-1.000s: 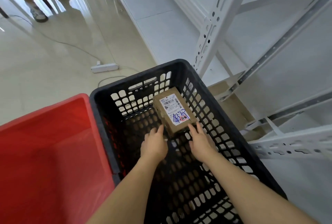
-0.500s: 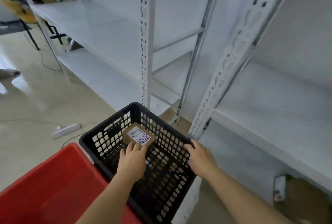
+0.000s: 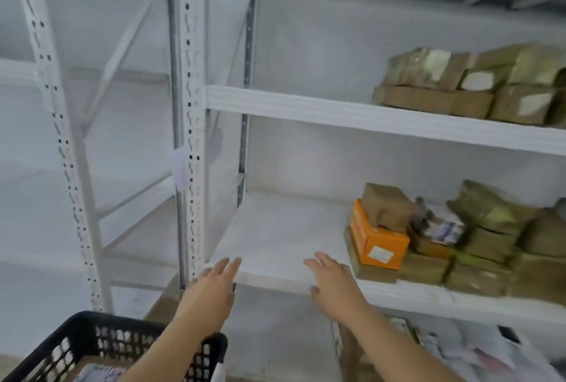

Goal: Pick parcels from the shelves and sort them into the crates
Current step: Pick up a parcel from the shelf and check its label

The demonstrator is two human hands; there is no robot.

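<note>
My left hand (image 3: 211, 286) and my right hand (image 3: 332, 282) are raised in front of the white shelf (image 3: 275, 231), fingers straight, holding nothing. An orange box (image 3: 378, 239) with a small brown parcel (image 3: 387, 207) on top lies on that shelf, to the right of my right hand. More brown parcels (image 3: 484, 246) are stacked further right. The black crate (image 3: 88, 332) is at the bottom left, below my left arm, with a labelled parcel (image 3: 98, 374) partly visible inside.
The upper shelf (image 3: 337, 110) carries several brown parcels (image 3: 459, 84) at the right. White perforated uprights (image 3: 190, 105) stand left of the hands. More packages (image 3: 459, 348) lie on the lowest level at the bottom right.
Both hands have left the parcel and the crate and risen to the shelf. The view has swung up from the crates to the shelves; the red crate is out of sight.
</note>
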